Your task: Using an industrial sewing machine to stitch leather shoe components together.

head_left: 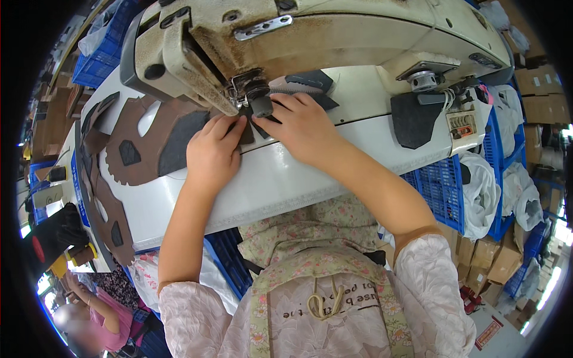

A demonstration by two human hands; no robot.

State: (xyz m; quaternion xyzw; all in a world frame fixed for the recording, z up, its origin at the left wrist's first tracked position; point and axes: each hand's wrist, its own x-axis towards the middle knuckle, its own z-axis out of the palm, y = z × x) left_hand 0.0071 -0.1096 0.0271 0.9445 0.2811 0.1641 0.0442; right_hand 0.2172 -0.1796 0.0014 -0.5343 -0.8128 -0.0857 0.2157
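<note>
An off-white sewing machine [334,51] stands over the white table, its needle area and a dark roller [261,105] just beyond my fingertips. My left hand [213,152] is closed, with thumb and fingers gathered on the edge of a brown leather piece [246,135] left of the roller. My right hand [305,130] curls around the roller's right side, thumb low on the same dark material and fingers beyond it. My fingers and the machine head hide most of the piece. To the left lie joined brown leather pieces [134,169] with black patches.
A black cut piece [412,122] lies at the right under the machine arm. Dark pieces [310,80] rest behind the needle. Blue crates [439,188] with white bags stand at the right. Cardboard boxes [540,89] are stacked beyond. Another person [110,310] sits at lower left.
</note>
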